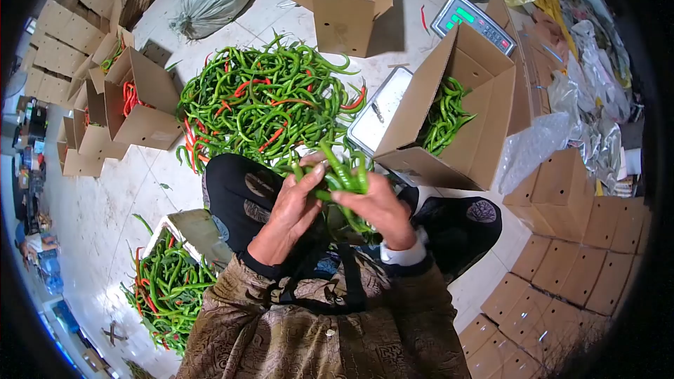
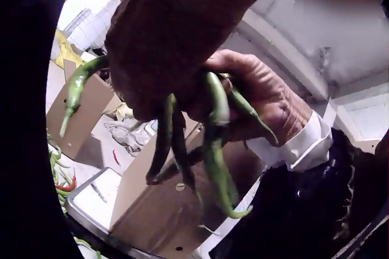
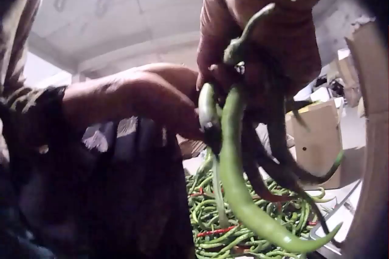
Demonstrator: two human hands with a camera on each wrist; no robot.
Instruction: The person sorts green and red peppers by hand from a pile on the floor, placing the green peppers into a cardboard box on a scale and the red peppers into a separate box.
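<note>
In the head view both hands meet over the lap. My right hand point(image 1: 382, 212) grips a bunch of long green chili peppers point(image 1: 344, 177), their ends poking out past the fingers. Close against it, my left hand point(image 1: 289, 207) holds peppers of the same bunch, thumb on top. From the left wrist, several green peppers point(image 2: 217, 143) dangle below the hands, and another sticks out at the left. A long curved pepper point(image 3: 240, 192) hangs lowest in the right wrist view. A large pile of green chilies with some red ones point(image 1: 246, 109) lies on the floor just ahead.
At right, an open carton point(image 1: 484, 109) holding green chilies sits beside a white scale platform point(image 1: 375, 123) with a lit display point(image 1: 463, 20). Another carton point(image 1: 344, 24) stands ahead. A foam box point(image 1: 186, 228) of chilies is at left; stacked cartons point(image 1: 554, 267) line the right.
</note>
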